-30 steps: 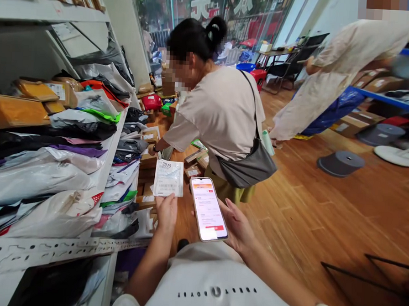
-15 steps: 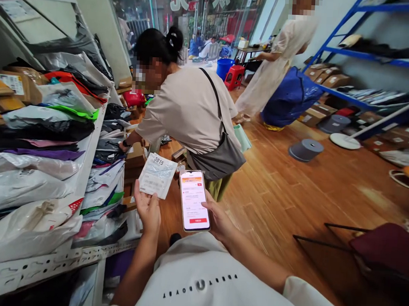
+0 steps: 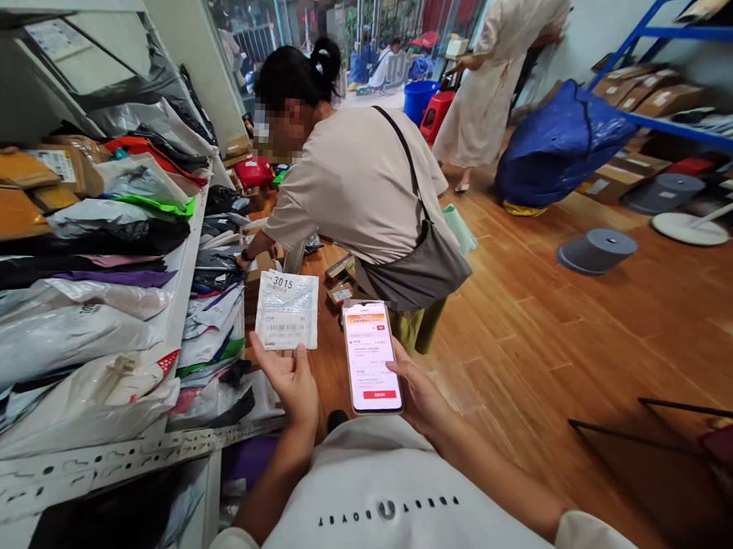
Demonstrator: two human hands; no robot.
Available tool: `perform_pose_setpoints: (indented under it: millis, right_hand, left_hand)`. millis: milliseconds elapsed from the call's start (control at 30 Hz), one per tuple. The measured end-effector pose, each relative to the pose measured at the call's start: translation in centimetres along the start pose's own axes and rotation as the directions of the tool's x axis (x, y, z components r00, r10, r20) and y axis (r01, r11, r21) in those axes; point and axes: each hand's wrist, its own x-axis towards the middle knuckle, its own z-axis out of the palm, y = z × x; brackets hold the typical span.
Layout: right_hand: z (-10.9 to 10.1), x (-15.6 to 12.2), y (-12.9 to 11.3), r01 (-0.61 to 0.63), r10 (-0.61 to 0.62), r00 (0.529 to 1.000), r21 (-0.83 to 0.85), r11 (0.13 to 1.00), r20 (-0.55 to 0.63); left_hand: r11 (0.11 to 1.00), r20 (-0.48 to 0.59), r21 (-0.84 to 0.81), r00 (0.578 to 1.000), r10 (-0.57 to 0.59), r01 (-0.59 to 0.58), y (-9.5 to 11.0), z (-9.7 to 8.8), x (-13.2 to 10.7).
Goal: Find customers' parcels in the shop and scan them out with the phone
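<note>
My left hand (image 3: 291,377) grips the lower edge of a small, flat white parcel (image 3: 287,311), whose label reads 3015 with a barcode below. The parcel stands nearly upright, facing me. In my right hand (image 3: 419,384) is a smartphone (image 3: 371,361), its lit screen showing a page with an orange banner and a red button at the bottom. My right thumb rests at the screen's right edge; the other fingers are hidden behind the phone. Parcel and phone are side by side, apart, in front of my white shirt (image 3: 386,480).
Left, a white shelf rack (image 3: 129,459) holds many bagged parcels (image 3: 106,318). A person (image 3: 371,193) bends toward the parcels just ahead. Another person (image 3: 505,85) stands farther back near a large blue bag (image 3: 557,145). A grey stool (image 3: 597,250) sits on the wooden floor.
The view has swung right, so the surroundings sit differently in frame. My left hand has turned the parcel from tilted to nearly upright. The phone stays in my right hand.
</note>
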Motion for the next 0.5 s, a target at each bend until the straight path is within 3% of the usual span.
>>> perform_pose_setpoints:
  millis: [500]
  right_hand:
    - [-0.3, -0.07, -0.09, 0.007, -0.007, 1.0, 0.005, 1.0, 0.01]
  left_hand:
    - [0.999, -0.001, 0.02, 1.0, 0.031, -0.031, -0.02, 0.51, 0.06]
